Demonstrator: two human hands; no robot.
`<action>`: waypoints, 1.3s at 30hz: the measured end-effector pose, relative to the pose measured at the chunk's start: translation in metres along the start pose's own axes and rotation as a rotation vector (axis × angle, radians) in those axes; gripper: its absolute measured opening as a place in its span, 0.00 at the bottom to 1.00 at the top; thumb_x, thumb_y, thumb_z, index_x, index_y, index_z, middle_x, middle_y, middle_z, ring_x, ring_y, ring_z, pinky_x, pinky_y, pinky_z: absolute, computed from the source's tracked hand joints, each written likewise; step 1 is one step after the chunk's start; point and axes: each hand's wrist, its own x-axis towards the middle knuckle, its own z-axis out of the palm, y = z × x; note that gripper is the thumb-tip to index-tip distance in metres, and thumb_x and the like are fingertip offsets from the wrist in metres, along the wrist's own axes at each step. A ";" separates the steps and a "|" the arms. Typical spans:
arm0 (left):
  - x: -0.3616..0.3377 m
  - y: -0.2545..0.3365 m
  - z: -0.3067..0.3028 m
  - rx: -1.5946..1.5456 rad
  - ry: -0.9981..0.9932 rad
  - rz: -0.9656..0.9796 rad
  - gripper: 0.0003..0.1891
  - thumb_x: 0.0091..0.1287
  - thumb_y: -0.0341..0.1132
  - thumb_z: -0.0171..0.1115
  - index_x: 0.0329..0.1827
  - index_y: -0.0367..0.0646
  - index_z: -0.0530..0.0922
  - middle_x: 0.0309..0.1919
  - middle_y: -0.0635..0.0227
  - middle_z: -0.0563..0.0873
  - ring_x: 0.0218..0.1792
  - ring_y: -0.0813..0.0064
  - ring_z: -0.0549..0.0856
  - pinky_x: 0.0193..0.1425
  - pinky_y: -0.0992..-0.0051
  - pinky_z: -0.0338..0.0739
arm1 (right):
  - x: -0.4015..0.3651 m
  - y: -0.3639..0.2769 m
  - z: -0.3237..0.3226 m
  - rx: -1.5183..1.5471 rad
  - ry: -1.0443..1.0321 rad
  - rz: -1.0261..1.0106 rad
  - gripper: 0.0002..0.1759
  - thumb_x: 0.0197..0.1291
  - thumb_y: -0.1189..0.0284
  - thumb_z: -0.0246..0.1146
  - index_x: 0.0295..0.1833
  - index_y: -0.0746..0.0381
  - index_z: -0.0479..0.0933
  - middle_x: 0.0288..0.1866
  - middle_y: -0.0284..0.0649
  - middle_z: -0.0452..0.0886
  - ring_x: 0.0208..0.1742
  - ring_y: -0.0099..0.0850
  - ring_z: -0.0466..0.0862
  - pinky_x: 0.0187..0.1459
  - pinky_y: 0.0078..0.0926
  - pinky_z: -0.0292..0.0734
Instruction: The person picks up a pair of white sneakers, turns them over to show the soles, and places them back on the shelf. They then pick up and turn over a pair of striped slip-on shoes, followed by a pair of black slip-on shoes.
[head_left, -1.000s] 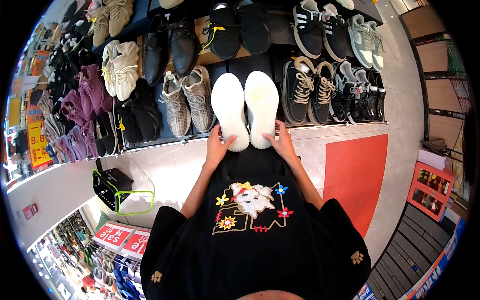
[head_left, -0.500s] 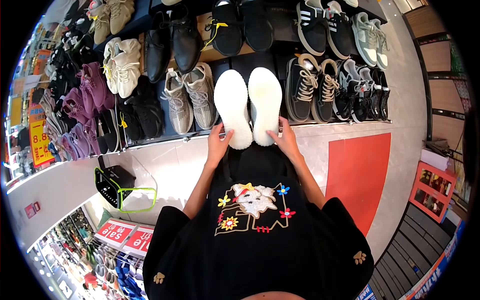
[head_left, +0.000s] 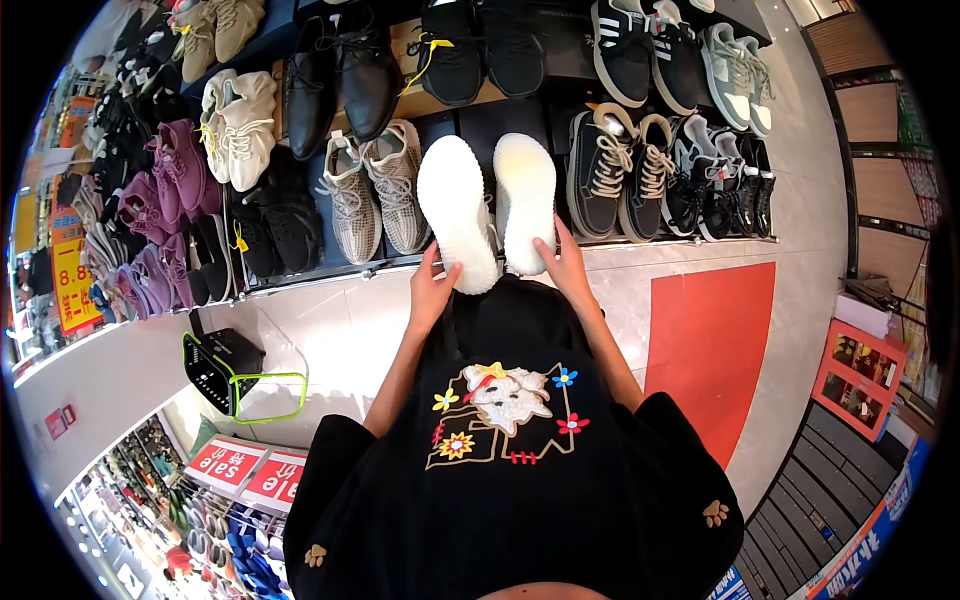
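Two shoes are held up side by side with their white soles facing me. My left hand (head_left: 434,284) grips the heel end of the left shoe (head_left: 457,210), thumb on the sole and fingers at the outer edge. On the right shoe (head_left: 526,200), my right hand (head_left: 564,264) holds the heel end the same way. A narrow gap separates the two soles. Their uppers are mostly hidden. Grey patterned sneakers (head_left: 398,188) stand on the rack to the left, and dark lace-up shoes (head_left: 601,172) to the right.
Rows of shoes fill the rack, whose front rail (head_left: 640,243) runs across the view. A green-framed black stool (head_left: 225,365) is on the floor at left. A red floor strip (head_left: 708,355) lies at right, near a red box (head_left: 860,368).
The two shoes have moved slightly apart at the toe ends, and the left one has tilted a little more to the left. Both hands keep their hold.
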 end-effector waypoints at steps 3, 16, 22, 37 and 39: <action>-0.002 0.005 -0.001 0.025 -0.014 -0.012 0.32 0.64 0.35 0.67 0.69 0.34 0.64 0.53 0.55 0.81 0.51 0.66 0.83 0.47 0.72 0.83 | -0.003 0.004 -0.001 0.009 0.010 0.003 0.38 0.62 0.61 0.64 0.70 0.72 0.61 0.64 0.60 0.72 0.63 0.47 0.75 0.63 0.35 0.69; -0.015 0.050 -0.005 0.646 -0.025 0.452 0.29 0.64 0.33 0.63 0.67 0.35 0.67 0.65 0.52 0.72 0.61 0.50 0.73 0.65 0.62 0.68 | 0.002 -0.040 -0.003 -0.447 0.085 -0.319 0.22 0.62 0.70 0.61 0.61 0.67 0.73 0.65 0.48 0.72 0.66 0.48 0.69 0.65 0.41 0.65; -0.021 0.045 -0.008 0.666 -0.099 0.436 0.27 0.65 0.35 0.62 0.65 0.34 0.69 0.67 0.54 0.71 0.59 0.51 0.74 0.64 0.62 0.70 | -0.008 -0.045 -0.007 -0.540 0.029 -0.339 0.21 0.62 0.71 0.61 0.59 0.66 0.74 0.64 0.45 0.75 0.66 0.50 0.70 0.65 0.41 0.65; -0.039 0.047 -0.008 0.663 -0.161 0.393 0.25 0.66 0.37 0.60 0.64 0.34 0.70 0.66 0.56 0.72 0.50 0.52 0.80 0.56 0.61 0.75 | -0.027 -0.055 -0.010 -0.497 -0.034 -0.375 0.20 0.59 0.75 0.63 0.58 0.68 0.74 0.62 0.47 0.76 0.63 0.50 0.73 0.63 0.40 0.68; -0.039 0.047 -0.009 0.662 -0.174 0.375 0.25 0.66 0.37 0.60 0.64 0.34 0.70 0.67 0.56 0.72 0.49 0.52 0.80 0.56 0.61 0.75 | -0.028 -0.052 -0.012 -0.501 -0.024 -0.366 0.19 0.59 0.74 0.63 0.57 0.67 0.75 0.62 0.46 0.76 0.63 0.48 0.73 0.62 0.40 0.68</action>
